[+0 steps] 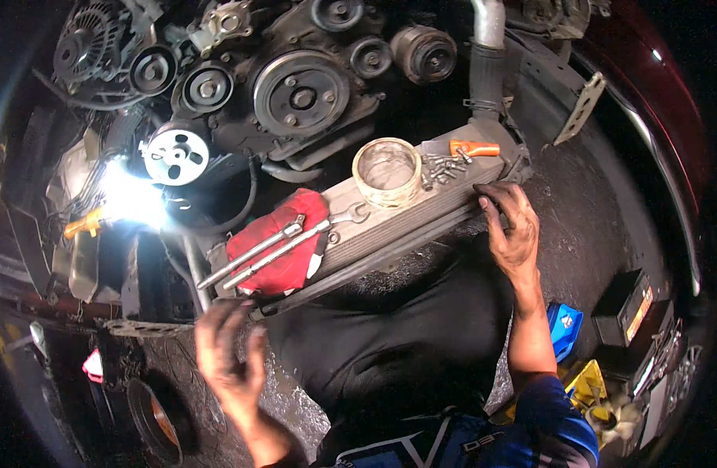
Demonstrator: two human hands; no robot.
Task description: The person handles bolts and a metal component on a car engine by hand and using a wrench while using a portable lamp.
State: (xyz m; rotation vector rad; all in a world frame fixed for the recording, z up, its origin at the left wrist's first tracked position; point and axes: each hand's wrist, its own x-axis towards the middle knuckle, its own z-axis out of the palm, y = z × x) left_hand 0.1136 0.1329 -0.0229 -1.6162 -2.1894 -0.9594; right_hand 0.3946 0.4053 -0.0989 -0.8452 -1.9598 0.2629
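Note:
Both my hands are bare, darkly smudged and raised apart. Just below the near end of a red cloth [305, 204], my left hand [227, 351] has its fingers spread, with nothing visible in it. My right hand [512, 226] hangs by the right front edge of a flat finned radiator [358, 243], thumb apart from lightly bent fingers, no object showing between them. On the cloth lie a long metal ratchet bar [251, 256] and a long open-jawed wrench [347, 218]. A round pale container [387, 193], a pile of bolts [446, 169] and an orange-handled scraper [474, 148] rest on the radiator.
Engine pulleys [301, 97] fill the far side. A bright work lamp [132, 199] glares at left. A silver pipe with a black hose [487, 78] stands at far right. A black battery [623, 308], a blue object [565, 327] and a fan [612, 417] lie at lower right.

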